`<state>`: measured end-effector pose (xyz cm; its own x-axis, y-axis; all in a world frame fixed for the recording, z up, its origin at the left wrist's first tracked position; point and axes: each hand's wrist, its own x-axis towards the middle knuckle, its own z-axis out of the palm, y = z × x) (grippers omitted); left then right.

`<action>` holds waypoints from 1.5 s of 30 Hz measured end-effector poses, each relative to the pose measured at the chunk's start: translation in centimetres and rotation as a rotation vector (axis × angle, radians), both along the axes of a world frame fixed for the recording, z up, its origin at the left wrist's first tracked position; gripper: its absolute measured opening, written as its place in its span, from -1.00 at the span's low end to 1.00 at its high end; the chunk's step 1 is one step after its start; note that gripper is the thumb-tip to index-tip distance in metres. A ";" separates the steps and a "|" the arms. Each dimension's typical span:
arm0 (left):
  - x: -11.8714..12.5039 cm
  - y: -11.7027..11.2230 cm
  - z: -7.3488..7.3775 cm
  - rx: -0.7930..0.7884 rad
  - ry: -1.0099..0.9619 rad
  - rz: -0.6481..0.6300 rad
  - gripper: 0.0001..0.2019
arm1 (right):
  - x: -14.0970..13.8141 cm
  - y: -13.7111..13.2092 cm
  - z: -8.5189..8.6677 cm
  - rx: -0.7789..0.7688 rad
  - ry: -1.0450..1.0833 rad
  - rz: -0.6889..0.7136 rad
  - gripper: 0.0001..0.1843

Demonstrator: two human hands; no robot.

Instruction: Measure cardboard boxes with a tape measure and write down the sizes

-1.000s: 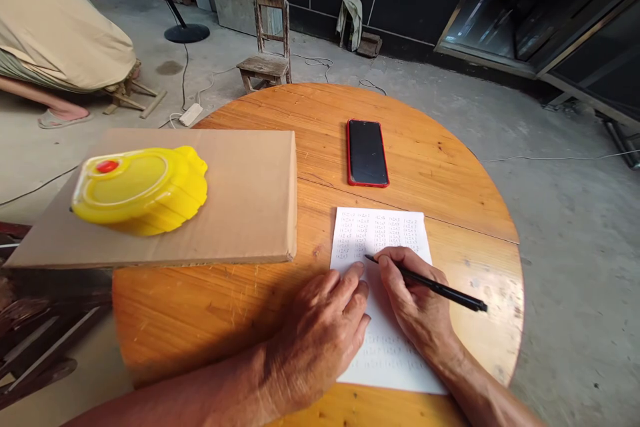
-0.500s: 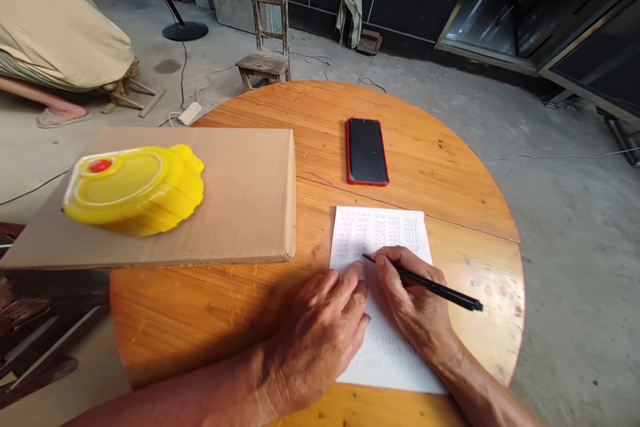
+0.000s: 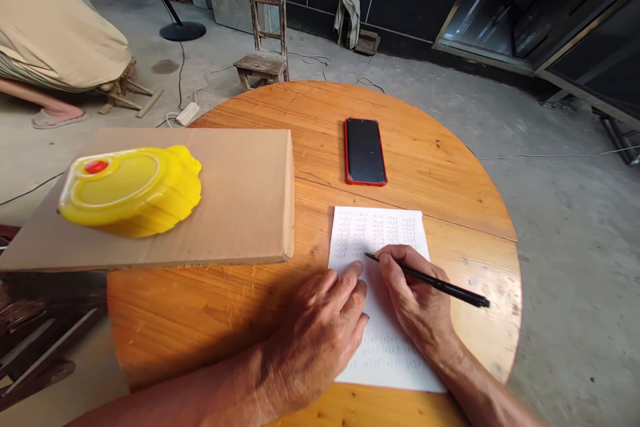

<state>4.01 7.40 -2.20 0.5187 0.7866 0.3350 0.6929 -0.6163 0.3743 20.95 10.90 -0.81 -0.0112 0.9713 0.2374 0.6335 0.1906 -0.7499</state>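
Observation:
A sheet of white paper (image 3: 395, 360) with rows of small handwritten characters lies on the round wooden table (image 3: 415, 147). My right hand (image 3: 420, 297) is closed round a black pen (image 3: 447, 287), its tip at the end of a row on the left half of the sheet. My left hand (image 3: 325, 320) lies partly on the paper and partly on the wood, fingers stretched out and flat, holding nothing. The fingertips of my left hand are just below the pen tip. Part of the writing is hidden under my hands.
A phone in a red case (image 3: 365, 151) lies beyond the paper. To the left, a cardboard box (image 3: 245, 193) carries a yellow plastic container (image 3: 130, 190) with a red button. A small wooden chair (image 3: 263, 63) stands behind the table. A person's foot (image 3: 57, 113) shows at far left.
The pen tip has shifted slightly right along the row, and my right hand moved with it. My left hand stays in place on the paper. The whole view has drifted a little.

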 end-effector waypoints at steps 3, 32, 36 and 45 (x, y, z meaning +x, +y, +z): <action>0.0 0.0 0.0 -0.013 0.001 -0.001 -0.75 | -0.1 0.1 0.0 -0.009 -0.010 0.004 -0.81; 0.0 0.0 0.0 -0.012 -0.024 0.017 -0.74 | -0.3 0.1 0.4 0.005 -0.039 0.030 -0.80; -0.1 0.0 -0.1 -0.013 -0.006 0.002 -0.72 | 0.0 0.0 0.0 -0.035 0.012 0.021 -0.80; -0.1 -0.1 -0.2 -0.015 0.004 0.001 -0.73 | 0.6 -0.4 -0.4 -0.013 0.154 -0.074 -0.84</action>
<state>3.95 7.31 -2.41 0.5191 0.7920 0.3213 0.6952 -0.6100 0.3804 21.60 10.47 -1.22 0.0964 0.9711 0.2183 0.5227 0.1372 -0.8414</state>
